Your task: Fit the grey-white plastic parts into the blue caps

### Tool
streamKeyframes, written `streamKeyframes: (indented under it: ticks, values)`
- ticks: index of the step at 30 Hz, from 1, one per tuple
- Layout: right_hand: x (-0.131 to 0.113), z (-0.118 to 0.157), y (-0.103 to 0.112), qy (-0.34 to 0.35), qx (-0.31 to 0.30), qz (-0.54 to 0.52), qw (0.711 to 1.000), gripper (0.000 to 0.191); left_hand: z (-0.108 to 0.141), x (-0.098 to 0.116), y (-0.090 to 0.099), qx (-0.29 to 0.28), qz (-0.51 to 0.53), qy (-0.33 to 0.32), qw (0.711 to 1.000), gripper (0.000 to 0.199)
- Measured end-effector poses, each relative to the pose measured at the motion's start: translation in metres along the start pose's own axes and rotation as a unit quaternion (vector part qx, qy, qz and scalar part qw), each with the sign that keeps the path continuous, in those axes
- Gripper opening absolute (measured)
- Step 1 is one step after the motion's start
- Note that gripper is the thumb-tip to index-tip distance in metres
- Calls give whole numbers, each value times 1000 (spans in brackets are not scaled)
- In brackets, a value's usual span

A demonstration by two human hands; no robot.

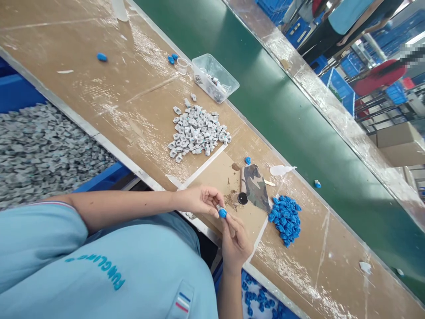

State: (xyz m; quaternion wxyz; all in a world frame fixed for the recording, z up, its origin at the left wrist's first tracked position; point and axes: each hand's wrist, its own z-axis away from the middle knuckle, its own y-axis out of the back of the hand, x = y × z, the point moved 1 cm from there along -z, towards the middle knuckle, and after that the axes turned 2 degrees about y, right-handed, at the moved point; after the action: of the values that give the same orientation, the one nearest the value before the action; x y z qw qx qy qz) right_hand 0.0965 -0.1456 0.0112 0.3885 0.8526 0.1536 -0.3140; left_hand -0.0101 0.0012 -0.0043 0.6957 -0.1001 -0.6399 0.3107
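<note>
My left hand (201,200) and my right hand (236,241) meet just over the table's near edge, both closed in a pinch. Between their fingertips is a small blue plastic part (222,213), with a bit of a small grey part (218,207) showing beside it at my left fingertips. The fingers partly cover both. Beyond my hands stands a small jar with a black top (242,198), next to a camouflage-patterned cloth (255,186). A heap of blue parts (285,220) lies to the right, and a pile of grey parts (197,130) farther off to the left.
A clear plastic tub (215,79) and a small clear cup (182,66) stand at the table's far edge. Past it runs a green conveyor belt (265,84). A blue bin of grey parts (43,150) is at left. Another person (345,22) stands across the belt.
</note>
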Motion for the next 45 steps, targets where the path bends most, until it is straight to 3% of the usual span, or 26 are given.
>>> streamKeyframes:
  ticks: [3,6,9,13,17,21,23,25,27,30,33,36,41,45]
  values:
    - [1,10,-4,86,25,41,995,40,4,0,-2,2,-54,-51,997,33]
    - [1,14,-7,142,30,65,987,51,7,2,-2,39,-177,-146,972,24]
    - [-1,13,-9,166,39,60,983,51,8,3,0,50,-261,-209,941,18]
    - [-1,13,-12,170,65,26,983,47,8,3,2,33,-296,-254,920,15]
    - [-4,14,-14,168,76,21,983,47,10,2,0,21,-294,-221,930,15]
    - [1,10,1,125,4,85,988,43,5,15,-2,26,-275,-116,954,19]
    - [13,6,20,79,22,137,987,32,-11,34,2,45,-309,-108,944,21]
    - [31,2,47,7,99,206,973,20,-41,60,11,88,-364,-131,918,23]
    - [51,0,73,-89,163,267,946,22,-81,86,22,157,-435,-162,872,22]
    - [76,-1,97,-180,167,298,923,33,-151,116,37,241,-537,-145,795,20]
    - [92,-1,100,-164,138,303,929,31,-209,129,49,284,-601,-100,740,21]
    - [100,-1,96,-138,133,324,926,28,-246,132,55,297,-634,-58,712,26]
    - [106,-5,96,-149,99,334,925,30,-262,134,58,301,-648,-60,697,35]
    - [108,-5,100,-176,116,323,923,36,-228,143,57,274,-663,-85,692,38]
